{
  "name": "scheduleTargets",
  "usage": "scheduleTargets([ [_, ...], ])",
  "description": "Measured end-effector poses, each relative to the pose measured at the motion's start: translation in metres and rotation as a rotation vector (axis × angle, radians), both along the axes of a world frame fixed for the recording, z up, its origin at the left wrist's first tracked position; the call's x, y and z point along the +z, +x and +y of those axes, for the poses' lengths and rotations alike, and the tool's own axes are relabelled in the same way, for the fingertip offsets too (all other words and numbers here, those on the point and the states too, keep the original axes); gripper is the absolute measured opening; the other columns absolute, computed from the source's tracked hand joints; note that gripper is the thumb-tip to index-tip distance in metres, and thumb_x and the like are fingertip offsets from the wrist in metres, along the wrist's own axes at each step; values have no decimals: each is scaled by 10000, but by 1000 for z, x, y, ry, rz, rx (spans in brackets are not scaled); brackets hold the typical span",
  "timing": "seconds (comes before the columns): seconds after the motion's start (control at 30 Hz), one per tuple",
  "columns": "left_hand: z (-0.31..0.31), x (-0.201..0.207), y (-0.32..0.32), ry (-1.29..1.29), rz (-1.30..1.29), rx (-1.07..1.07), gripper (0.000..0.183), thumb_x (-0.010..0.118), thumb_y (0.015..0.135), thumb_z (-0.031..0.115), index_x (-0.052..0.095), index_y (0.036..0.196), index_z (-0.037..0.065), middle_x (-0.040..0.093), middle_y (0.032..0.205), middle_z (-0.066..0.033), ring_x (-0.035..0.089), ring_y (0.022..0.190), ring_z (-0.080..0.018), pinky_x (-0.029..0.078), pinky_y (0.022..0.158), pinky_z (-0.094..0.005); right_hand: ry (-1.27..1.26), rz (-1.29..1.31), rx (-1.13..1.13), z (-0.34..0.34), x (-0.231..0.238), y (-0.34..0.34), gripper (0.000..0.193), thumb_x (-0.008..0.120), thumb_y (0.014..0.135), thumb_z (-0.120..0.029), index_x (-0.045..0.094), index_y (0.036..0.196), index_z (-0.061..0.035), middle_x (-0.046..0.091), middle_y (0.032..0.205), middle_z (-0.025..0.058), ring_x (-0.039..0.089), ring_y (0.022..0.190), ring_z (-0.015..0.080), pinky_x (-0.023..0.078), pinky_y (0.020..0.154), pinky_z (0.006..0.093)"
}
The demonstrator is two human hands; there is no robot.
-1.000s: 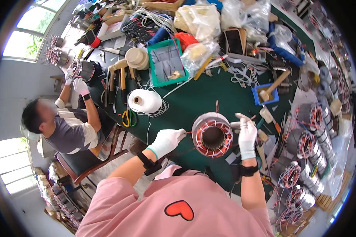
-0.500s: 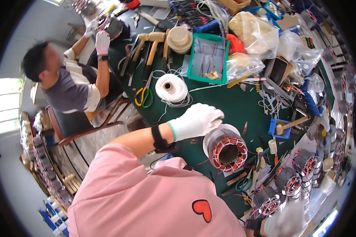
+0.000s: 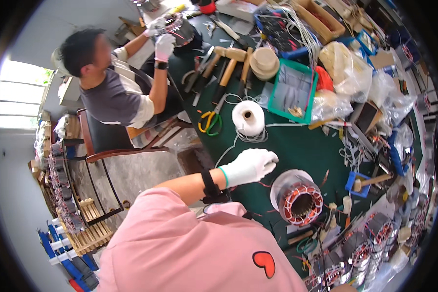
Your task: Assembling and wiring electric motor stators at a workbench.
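On the green table (image 3: 297, 146), close in front of the person in the pink shirt, a motor stator (image 3: 299, 199) is standing on end, its bore opening upward so that its long axis is running near vertical, tilting slightly toward the camera. Copper windings are already sitting in its slots, and loose red-brown wire ends are trailing on the cloth beside it, so the winding looks largely in place, while tying and tidying of the coil ends seem to be left; that is a judgement only. The left hand (image 3: 248, 166), in a white glove, is hovering just left of the stator, fingers stretched and slightly apart, gripping nothing. The right hand is lying out of view. Beyond the stator, a spool of white cord (image 3: 248, 118) is standing on the table, with yellow-handled scissors (image 3: 209, 121) to its left. Farther beyond the stator, wooden mallets (image 3: 228, 63) are lying, and another person's gloved hands (image 3: 163, 39) are working on a second stator.
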State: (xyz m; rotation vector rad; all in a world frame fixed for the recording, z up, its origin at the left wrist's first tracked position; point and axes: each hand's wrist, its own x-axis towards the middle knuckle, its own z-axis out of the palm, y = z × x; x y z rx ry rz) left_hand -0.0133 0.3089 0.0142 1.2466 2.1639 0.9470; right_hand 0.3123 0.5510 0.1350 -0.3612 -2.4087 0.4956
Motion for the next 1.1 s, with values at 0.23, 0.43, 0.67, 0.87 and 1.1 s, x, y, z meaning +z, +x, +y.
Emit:
scheduleTargets([
  [0.23,-2,26,9,-139,-217,-12,239,561,984,235,665,1125,73,692,938,-143,688,784,-313,557,720,-431,-293,144,325,1,3,-54,198,595,1001,-199,675,1053,-26,723,974,125,709,867,251,571,746,367],
  [0.43,1,20,22,-107,-197,-113,232,557,978,207,666,1132,72,700,1006,-154,670,928,-365,535,815,-460,-504,239,579,5,19,-84,202,597,998,-215,679,1028,-33,724,961,119,707,857,242,567,743,362],
  [0.67,15,28,28,-115,-205,-173,233,555,982,217,668,1131,78,696,991,-144,677,872,-347,543,779,-443,-757,273,857,13,45,-90,210,601,996,-233,683,998,-41,724,946,112,705,846,231,564,739,356],
  [0.87,12,17,31,-70,-119,-173,216,543,980,210,665,1111,90,688,976,-144,670,927,-345,537,810,-441,-925,246,973,30,86,-54,219,603,993,-249,687,973,-48,725,933,105,703,837,222,561,736,351],
  [1.1,11,28,32,-65,-109,-168,213,577,967,186,686,1102,63,711,1008,-157,682,925,-355,546,808,-427,-1083,288,991,19,138,11,233,607,991,-268,692,944,-56,725,918,98,701,825,212,557,732,345],
])
